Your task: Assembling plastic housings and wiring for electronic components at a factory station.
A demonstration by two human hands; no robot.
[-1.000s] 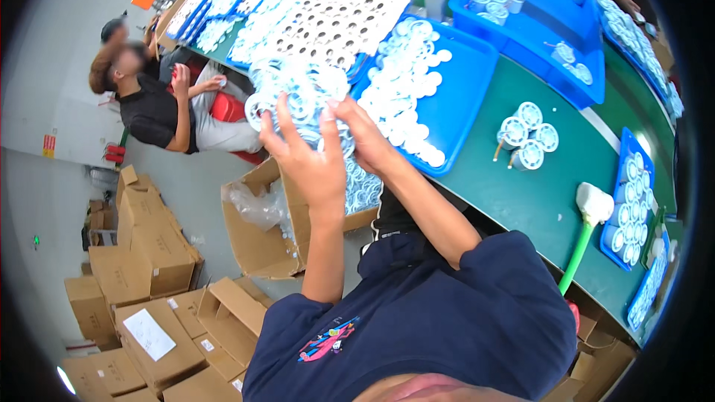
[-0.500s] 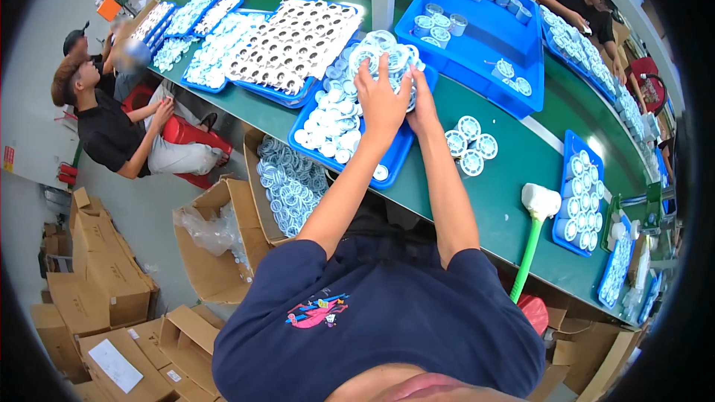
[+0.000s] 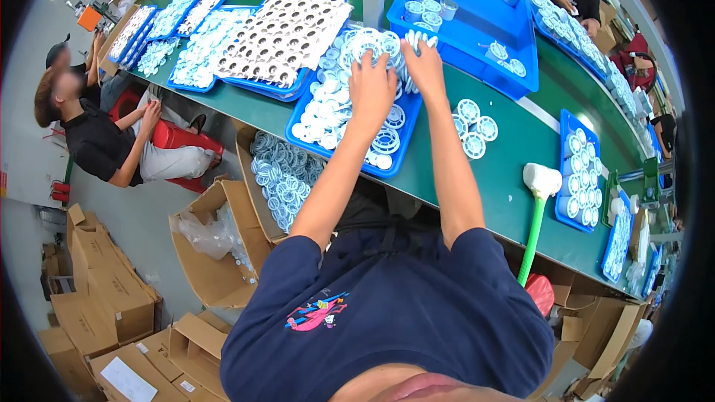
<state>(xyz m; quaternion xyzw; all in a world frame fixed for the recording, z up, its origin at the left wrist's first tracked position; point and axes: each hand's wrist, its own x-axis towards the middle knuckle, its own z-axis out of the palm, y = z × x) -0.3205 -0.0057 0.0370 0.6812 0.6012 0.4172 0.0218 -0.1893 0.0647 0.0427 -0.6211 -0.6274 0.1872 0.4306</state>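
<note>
A blue tray on the bench holds small white round caps on its left side and light-blue plastic rings on its right and far side. My left hand lies over the heap, fingers bent and apart, tips touching wheel-like pieces. Past the tray's right edge, my right hand has its fingers curled round a short row of light-blue discs; the palm side is hidden. To the right, several spoked round pieces rest on the green bench.
A large blue bin with round cups stands beyond my right hand. White moulded trays are stacked left. A green-handled white mallet lies right, near another tray of cups. An open carton of rings sits below the bench; people sit left.
My hands have moved apart: they were together on the ring heap, and now the right hand is farther right with discs. More rings show at the tray's near right side.
</note>
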